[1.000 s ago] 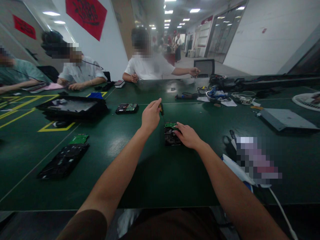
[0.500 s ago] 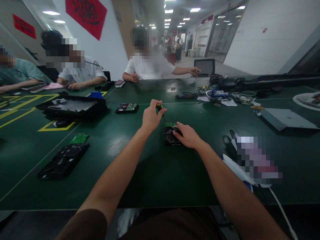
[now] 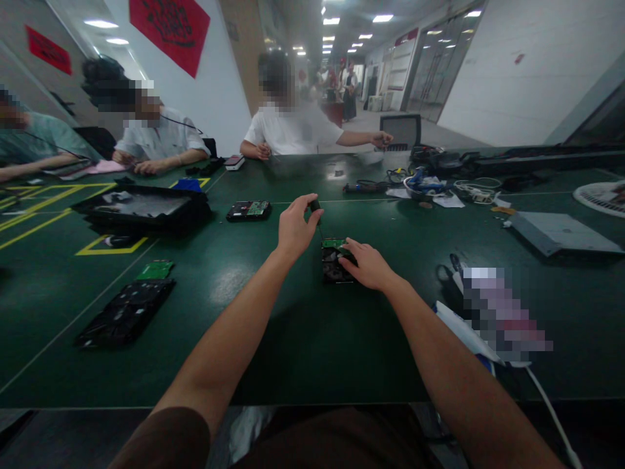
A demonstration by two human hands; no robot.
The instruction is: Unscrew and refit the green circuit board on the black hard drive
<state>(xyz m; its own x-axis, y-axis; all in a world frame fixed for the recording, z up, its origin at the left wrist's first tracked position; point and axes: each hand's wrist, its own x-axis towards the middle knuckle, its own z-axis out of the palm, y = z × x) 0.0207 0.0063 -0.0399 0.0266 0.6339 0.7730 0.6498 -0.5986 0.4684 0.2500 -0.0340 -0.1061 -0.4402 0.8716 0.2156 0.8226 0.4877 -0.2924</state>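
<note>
A hard drive (image 3: 332, 270) with a green circuit board (image 3: 334, 243) at its far end lies on the dark green table in front of me. My left hand (image 3: 297, 225) pinches the dark handle of a screwdriver (image 3: 314, 206) between thumb and fingers. Its thin shaft slants down to the board's far left corner; the exact contact of the tip is too small to make out. My right hand (image 3: 368, 264) holds the drive from the right, thumb and fingers over its top and right edge, hiding that side.
A second hard drive (image 3: 124, 312) with a separate green board (image 3: 155, 270) lies at left, another drive (image 3: 249, 210) farther back. A black tray (image 3: 141, 212), bundled cables (image 3: 427, 185), a grey metal box (image 3: 564, 232) and a blurred-out pink item (image 3: 505, 306) surround the work. People sit across the table.
The screwdriver's handle has turned in my left hand: its yellow part showed before, and now a dark side faces me. My right hand and the drive stay in place.
</note>
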